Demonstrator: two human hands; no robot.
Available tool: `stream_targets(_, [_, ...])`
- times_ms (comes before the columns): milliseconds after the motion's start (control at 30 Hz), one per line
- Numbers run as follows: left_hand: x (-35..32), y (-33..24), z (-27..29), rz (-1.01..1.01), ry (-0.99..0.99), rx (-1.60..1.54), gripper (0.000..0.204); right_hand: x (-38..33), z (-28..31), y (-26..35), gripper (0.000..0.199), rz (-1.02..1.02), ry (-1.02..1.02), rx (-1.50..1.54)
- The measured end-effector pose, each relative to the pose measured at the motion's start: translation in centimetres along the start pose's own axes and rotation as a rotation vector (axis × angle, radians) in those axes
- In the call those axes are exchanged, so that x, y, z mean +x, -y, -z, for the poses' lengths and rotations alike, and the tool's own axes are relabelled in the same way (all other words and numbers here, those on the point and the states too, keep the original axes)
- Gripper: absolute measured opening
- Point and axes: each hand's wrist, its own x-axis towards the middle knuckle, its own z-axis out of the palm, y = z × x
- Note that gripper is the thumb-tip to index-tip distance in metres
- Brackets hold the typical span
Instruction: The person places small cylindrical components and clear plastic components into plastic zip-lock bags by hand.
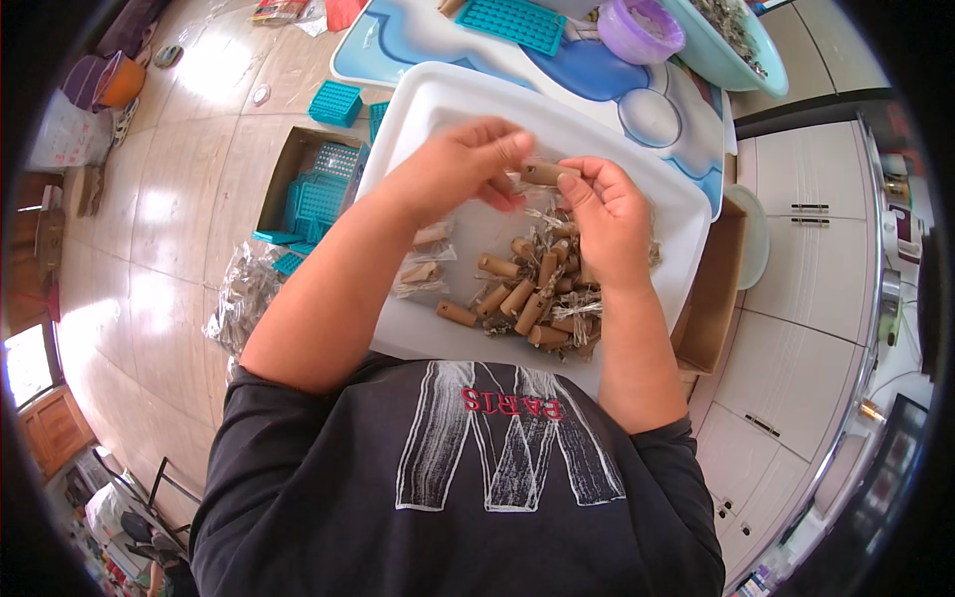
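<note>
R hand [610,204] has a brown tube [547,174], pinched b/w thumb & fingers, up over the far half of the white tray [487,244]. Tube lies abt. sideways, its L end toward my other hand. L hand [473,164] is just L of it, thumb apart from the part-curled fingers, so a gap b/w them; a bit blurred.

Below my hands, the pile [522,294] of more brown tubes w/ thin wire bundles sits in the tray, mostly R of the middle, tubes lying every which way. L of the pile, near the tray's L side: clear bags [423,274], w/ tubes inside.

Tray's far side is up against the table [587,75], blue & white pattern. On the table: a teal rack [512,22] & a purple bowl [642,30]; at its far R, a pale green tub [776,70], prob. full of more wire tangles, hard to tell out at the edge.

L of the tray, a cardboard box [269,189] w/ teal baskets [320,194] in it, one more teal basket [335,103] just beyond. Nearer me, L side, a heap of clear plastic [244,294] on the tile floor [179,199]. R of the tray, another cardboard box [713,289], then white cupboards [796,259].
</note>
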Motion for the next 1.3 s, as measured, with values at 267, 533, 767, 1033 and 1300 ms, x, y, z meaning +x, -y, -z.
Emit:
stream_targets(267, [0.7, 2.4, 0.8, -0.276, -0.417, 1.407, 0.031, 0.6, 2.6, 0.1, 0.018, -0.121, -0.020, 0.356])
stream_targets(533, [2.4, 2.5, -0.2, 0.099, -0.280, 1.449, 0.026, 0.8, 4.5, -0.9, 0.033, -0.316, 0.460, 1.123])
stream_targets(767, [1.1, 3.2, 0.9, -0.042, -0.262, 1.521, 0.012, 1.0, 4.5, -0.7, 0.025, -0.323, 0.386, 1.069])
stream_targets(1033, [-1.1, -0.2, 0.7, -0.202, -0.454, 1.413, 0.011, 0.9, 3.7, -0.2, 0.020, -0.175, 0.074, 0.697])
stream_targets(1300, [-0.5, -1.3, 1.3, 0.122, -0.127, 0.128, 0.013, -0.1, 1.8, 0.4, 0.022, 0.565, -0.293, -0.437])
